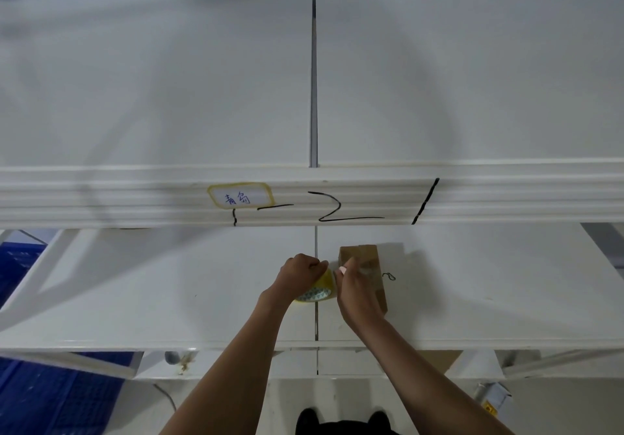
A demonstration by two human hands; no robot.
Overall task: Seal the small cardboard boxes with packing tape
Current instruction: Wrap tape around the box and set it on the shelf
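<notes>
Fingers of left hand (301,270) grip tape roll (319,290); right hand (355,291) pinches tape at cardboard box (366,265) edge.

cardboard box (369,259): brown, on shelf | tape roll (319,291): yellowish, just left

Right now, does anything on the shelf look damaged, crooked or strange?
Nothing stands out. The left hand grips the tape roll beside the small cardboard box, which lies flat under the right hand. Only black marker scribbles mark the white shelf rail.
</notes>
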